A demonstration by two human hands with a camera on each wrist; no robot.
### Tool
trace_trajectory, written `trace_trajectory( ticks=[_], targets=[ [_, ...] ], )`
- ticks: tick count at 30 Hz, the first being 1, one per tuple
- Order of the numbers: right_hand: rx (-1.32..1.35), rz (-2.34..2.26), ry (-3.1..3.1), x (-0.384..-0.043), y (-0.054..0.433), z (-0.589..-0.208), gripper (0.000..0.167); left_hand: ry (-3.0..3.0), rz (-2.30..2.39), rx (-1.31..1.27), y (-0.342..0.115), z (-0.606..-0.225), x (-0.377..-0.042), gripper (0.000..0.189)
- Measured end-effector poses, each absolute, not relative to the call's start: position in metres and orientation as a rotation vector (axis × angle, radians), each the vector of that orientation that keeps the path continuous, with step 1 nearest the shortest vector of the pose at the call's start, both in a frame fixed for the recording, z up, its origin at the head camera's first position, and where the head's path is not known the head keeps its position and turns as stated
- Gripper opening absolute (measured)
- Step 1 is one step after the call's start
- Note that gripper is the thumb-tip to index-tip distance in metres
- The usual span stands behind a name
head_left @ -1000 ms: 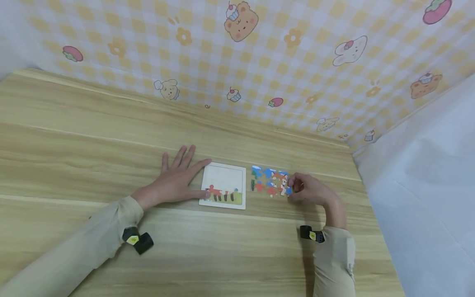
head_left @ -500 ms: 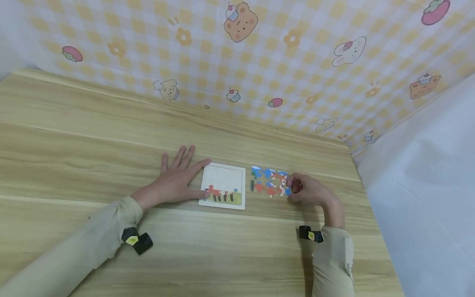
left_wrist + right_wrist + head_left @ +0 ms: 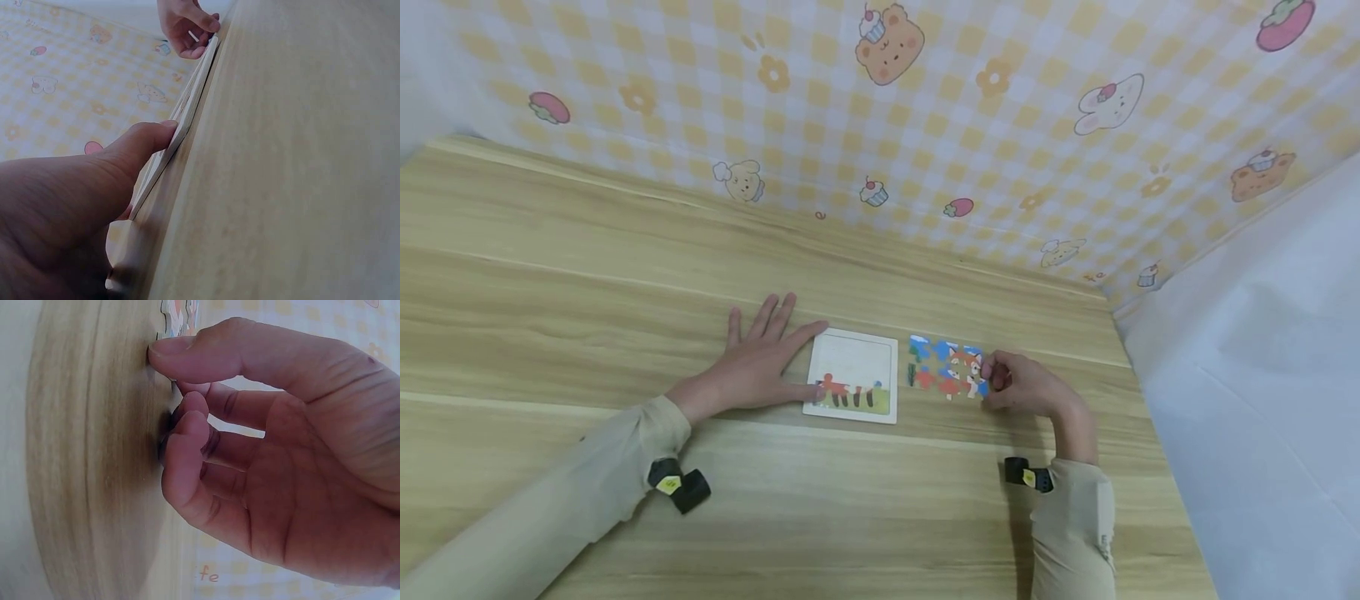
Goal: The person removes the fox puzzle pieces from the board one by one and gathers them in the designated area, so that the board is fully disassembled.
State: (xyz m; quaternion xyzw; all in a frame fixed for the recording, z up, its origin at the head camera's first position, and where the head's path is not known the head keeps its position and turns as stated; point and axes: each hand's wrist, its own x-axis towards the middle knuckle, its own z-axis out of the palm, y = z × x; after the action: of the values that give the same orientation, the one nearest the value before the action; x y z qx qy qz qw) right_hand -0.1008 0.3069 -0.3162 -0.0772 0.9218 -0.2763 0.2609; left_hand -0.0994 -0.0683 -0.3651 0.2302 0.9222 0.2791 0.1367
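A square puzzle tray lies on the table, its lower part filled with a strip of picture in red, green and brown. My left hand is spread at its left side, thumb on the lower left rim and index fingertip at the upper left corner. In the left wrist view the thumb rests on the tray's edge. Several loose puzzle pieces with a fox picture lie to the right. My right hand pinches the puzzle piece at their right edge between thumb and index finger, the other fingers curled.
The wooden table runs back to a yellow checked cloth printed with cartoon animals. A white sheet hangs past the table's right edge. Both wrists wear black cameras, one on the left sleeve.
Over the last second the right index finger shifts slightly at the puzzle piece's edge. The left hand and tray stay in place.
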Motion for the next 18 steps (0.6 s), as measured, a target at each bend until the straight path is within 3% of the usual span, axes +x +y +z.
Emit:
trace_trajectory(
  ticks=[10, 18],
  targets=[
    [-0.192, -0.88, 2.485, -0.097, 0.318, -0.309, 0.031, 2.672, 0.808, 0.666, -0.07, -0.365, -0.098, 0.091],
    [-0.213, -0.897, 2.56, -0.091, 0.324, -0.289, 0.02, 2.672, 0.81, 0.673, -0.069, -0.366, -0.099, 0.093]
  ],
)
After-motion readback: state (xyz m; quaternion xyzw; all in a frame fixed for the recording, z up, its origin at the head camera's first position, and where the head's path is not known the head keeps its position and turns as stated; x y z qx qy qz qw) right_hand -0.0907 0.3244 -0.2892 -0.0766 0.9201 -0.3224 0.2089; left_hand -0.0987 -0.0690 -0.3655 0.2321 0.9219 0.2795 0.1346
